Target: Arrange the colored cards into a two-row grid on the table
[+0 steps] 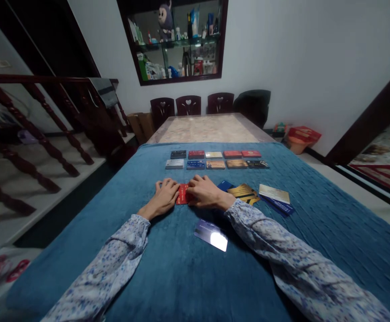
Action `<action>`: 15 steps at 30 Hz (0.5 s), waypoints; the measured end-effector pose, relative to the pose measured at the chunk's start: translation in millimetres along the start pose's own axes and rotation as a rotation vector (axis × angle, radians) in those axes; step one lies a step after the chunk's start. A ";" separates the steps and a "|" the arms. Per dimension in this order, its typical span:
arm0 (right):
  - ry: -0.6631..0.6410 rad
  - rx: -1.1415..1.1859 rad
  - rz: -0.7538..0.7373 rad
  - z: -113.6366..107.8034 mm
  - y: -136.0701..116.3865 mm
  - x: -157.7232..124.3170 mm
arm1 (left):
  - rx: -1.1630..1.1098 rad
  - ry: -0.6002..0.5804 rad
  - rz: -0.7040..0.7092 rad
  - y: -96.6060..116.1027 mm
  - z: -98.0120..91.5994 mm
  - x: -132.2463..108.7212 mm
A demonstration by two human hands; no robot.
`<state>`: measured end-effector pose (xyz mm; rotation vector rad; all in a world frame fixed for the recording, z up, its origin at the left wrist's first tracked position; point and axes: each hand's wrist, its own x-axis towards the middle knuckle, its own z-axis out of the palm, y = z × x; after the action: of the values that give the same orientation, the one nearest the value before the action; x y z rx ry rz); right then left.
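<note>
A red card (pixel 182 195) lies on the blue cloth in front of me, partly covered by my fingers. My left hand (pixel 164 195) has its fingers bent against the card's left edge. From the other side, my right hand (pixel 204 192) grips the card's right edge, its fingers curled over it. Nearer to me rests a purple card (pixel 211 235) with a bright glare on it. Beside my right wrist, a gold-and-black card (pixel 243 193) overlaps a blue card (pixel 225 184). Farther right, a pale gold card (pixel 274 193) sits partly on a dark blue card (pixel 280 208).
Two rows of card stacks stand beyond my hands, among them a silver stack (pixel 174 164) and a black stack (pixel 258 164). The blue cloth (pixel 141 273) covers the near table; a bare stone-like tabletop (pixel 208 127) continues behind it. Several chairs (pixel 188 105) line the wall.
</note>
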<state>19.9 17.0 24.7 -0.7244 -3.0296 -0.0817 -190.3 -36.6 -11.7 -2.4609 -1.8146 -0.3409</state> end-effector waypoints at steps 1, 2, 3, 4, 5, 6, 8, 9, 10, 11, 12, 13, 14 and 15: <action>-0.001 0.002 0.005 -0.1 0.2 -0.3 | 0.008 -0.008 -0.013 1.7 -0.6 -0.1; -0.002 0.004 0.009 -0.4 0.6 -0.7 | 0.015 -0.014 -0.029 3.1 -1.4 -0.4; -0.005 0.006 0.013 -0.8 1.2 -1.2 | 0.019 -0.017 -0.046 4.2 -2.2 -0.7; -0.005 0.007 0.017 -1.2 2.0 -1.6 | 0.022 -0.017 -0.059 4.9 -3.0 -1.2; -0.005 0.008 0.021 -1.8 2.9 -2.0 | 0.024 -0.016 -0.068 5.3 -3.6 -1.8; -0.004 0.010 0.026 -2.4 3.8 -2.3 | 0.025 -0.013 -0.073 5.4 -4.2 -2.4; -0.006 0.018 0.037 -3.6 5.9 -2.6 | 0.032 -0.003 -0.077 5.8 -5.3 -3.8; -0.009 0.022 0.044 -4.2 7.2 -2.6 | 0.040 0.002 -0.081 6.3 -5.9 -4.5; -0.014 0.025 0.052 -4.7 8.5 -2.6 | 0.053 0.008 -0.087 7.2 -6.6 -5.1; -0.016 0.023 0.064 -5.0 10.0 -2.6 | 0.069 0.014 -0.094 8.5 -7.4 -5.6; -0.018 0.018 0.079 -5.2 11.7 -2.6 | 0.085 0.017 -0.100 10.3 -8.3 -6.1; -0.021 0.012 0.094 -5.2 13.5 -2.8 | 0.100 0.016 -0.107 12.4 -9.4 -6.4; -0.025 0.008 0.108 -4.9 15.5 -3.0 | 0.111 0.014 -0.112 14.9 -10.5 -6.8; -0.027 0.007 0.120 -4.3 17.5 -3.3 | 0.120 0.010 -0.115 17.4 -11.6 -7.0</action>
<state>30.9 30.9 29.7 -0.9123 -3.0019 -0.0590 -177.3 -50.6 -0.5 -2.2780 -1.9176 -0.2430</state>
